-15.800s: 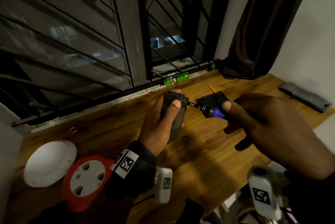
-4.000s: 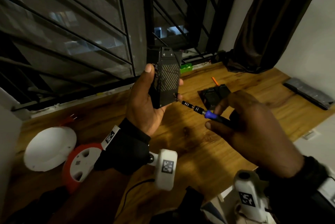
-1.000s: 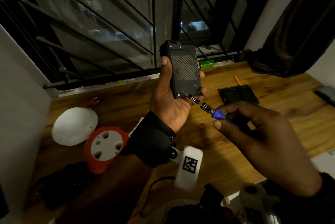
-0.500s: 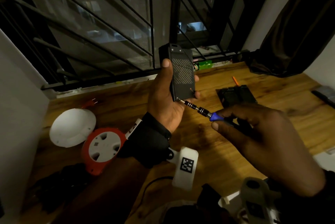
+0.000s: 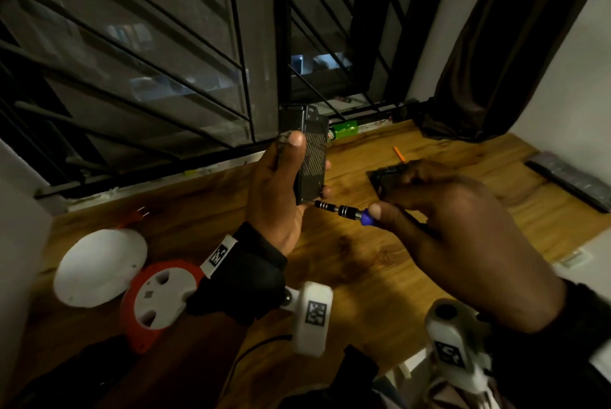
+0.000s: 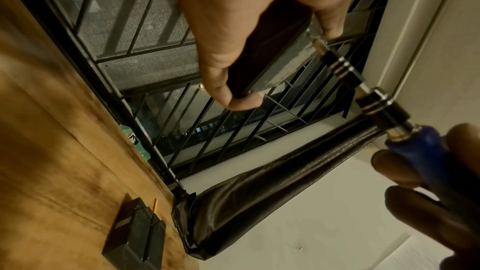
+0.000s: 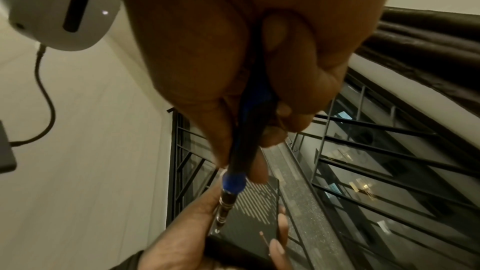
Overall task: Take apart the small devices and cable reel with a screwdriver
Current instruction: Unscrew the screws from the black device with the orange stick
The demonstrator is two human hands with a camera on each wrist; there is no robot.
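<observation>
While gripping black device [image 5: 312, 157] upright in left hand [image 5: 277, 197]; pinching screwdriver [image 5: 344, 210] in right hand [image 5: 456, 230], tip at lower corner.

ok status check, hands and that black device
Left hand grips black device upright. Right hand grips screwdriver, tip at device's lower corner. Nothing in the way.

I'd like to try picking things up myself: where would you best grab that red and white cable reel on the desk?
Grip the cable reel across its red rim, coming from above. It lies flat on the table, so the round edge offers two opposite sides.
</observation>
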